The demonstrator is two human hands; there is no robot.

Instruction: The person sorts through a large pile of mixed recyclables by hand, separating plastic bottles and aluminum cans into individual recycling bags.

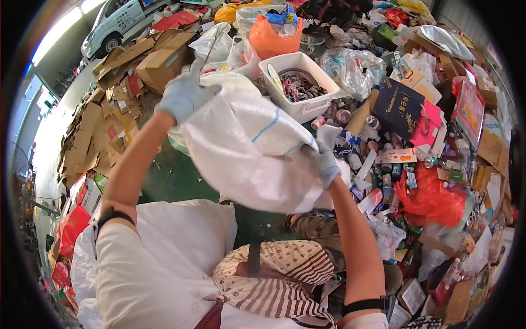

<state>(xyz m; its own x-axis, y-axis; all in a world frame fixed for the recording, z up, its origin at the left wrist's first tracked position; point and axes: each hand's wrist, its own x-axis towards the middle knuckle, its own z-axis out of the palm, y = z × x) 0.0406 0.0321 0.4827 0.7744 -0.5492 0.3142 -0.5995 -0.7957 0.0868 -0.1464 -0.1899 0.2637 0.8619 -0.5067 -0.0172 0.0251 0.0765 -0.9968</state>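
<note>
Head view: left hand and right hand, both closed, grip white sack near its edges, above green floor.

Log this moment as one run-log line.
left hand: gripping white sack | right hand: gripping sack's other side | sack: held up between hands | white tub: beyond sack

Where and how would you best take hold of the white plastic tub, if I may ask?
The white plastic tub looks best gripped by its near-end handle, coming from the person's side, since that handle stands out from the wall facing them.
</note>
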